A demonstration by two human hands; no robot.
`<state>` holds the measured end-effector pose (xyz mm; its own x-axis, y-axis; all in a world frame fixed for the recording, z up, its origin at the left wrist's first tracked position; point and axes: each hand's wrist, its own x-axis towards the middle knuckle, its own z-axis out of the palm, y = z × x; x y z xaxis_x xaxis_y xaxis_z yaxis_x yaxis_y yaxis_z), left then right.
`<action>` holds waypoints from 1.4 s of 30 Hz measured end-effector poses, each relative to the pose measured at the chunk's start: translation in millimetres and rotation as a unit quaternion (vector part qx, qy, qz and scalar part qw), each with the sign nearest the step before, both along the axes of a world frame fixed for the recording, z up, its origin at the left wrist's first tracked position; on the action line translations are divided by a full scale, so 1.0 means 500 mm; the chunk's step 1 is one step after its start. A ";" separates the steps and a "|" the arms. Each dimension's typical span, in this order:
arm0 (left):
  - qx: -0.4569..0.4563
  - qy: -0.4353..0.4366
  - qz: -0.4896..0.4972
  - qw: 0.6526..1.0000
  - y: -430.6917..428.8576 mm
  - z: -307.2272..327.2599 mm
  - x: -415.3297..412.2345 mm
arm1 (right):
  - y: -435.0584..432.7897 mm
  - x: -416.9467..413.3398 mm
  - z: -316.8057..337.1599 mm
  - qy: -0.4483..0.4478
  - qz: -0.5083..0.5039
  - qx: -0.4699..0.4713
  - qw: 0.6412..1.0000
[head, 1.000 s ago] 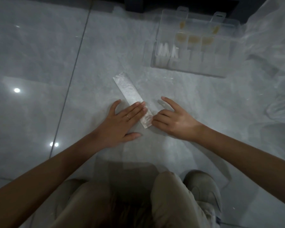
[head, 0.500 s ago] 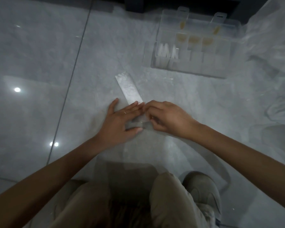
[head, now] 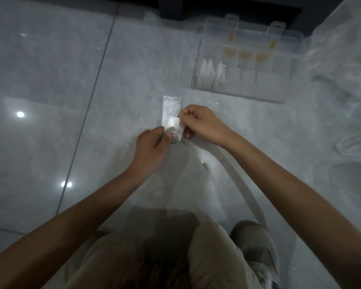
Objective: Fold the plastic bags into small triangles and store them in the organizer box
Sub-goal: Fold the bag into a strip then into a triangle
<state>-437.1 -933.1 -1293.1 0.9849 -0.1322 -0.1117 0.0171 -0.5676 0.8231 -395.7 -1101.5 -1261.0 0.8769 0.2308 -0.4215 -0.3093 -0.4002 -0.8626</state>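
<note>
Glossy grey tiled floor (head: 50, 69): a long, narrow strip of folded translucent white plastic bag (head: 171, 106) lies on it, running away from the person. Its far end is near the clear plastic organizer box (head: 248, 89) but apart from it.

The near end of the strip is turned over into a flap (head: 173, 128), held between both hands.

Right hand (head: 204, 124): fingers curled, forefinger and thumb clamped on the flap's right edge.

Left hand (head: 152, 147): seen from the back, fingers bent and closed on the flap's lower left edge. The hand itself hides the exact fingertip contact.

Organizer box: white folded triangles (head: 212, 68) stand in the front-left compartments, yellowish folded pieces (head: 245, 55) in the row behind.

A heap of loose clear plastic bags (head: 346, 55) lies right of the box.

Bottom of view: a beige trouser knee (head: 213, 257) and a grey shoe (head: 256, 245).
</note>
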 end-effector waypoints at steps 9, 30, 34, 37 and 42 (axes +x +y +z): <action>-0.019 0.150 0.092 0.984 -0.004 0.025 0.042 | 0.017 0.052 -0.023 -0.123 0.035 -0.111 0.986; 0.258 0.053 0.080 0.961 -0.006 0.039 0.086 | 0.056 0.095 -0.034 -0.122 -0.007 -0.274 0.954; 0.257 0.056 0.078 0.962 -0.006 0.040 0.091 | 0.060 0.097 -0.035 -0.110 -0.015 -0.310 0.944; 0.260 0.056 0.078 0.961 -0.005 0.043 0.091 | 0.055 0.099 -0.031 -0.081 -0.038 -0.298 0.950; 0.229 0.075 0.069 0.968 -0.004 0.044 0.096 | 0.045 0.106 -0.031 -0.046 -0.068 -0.256 0.963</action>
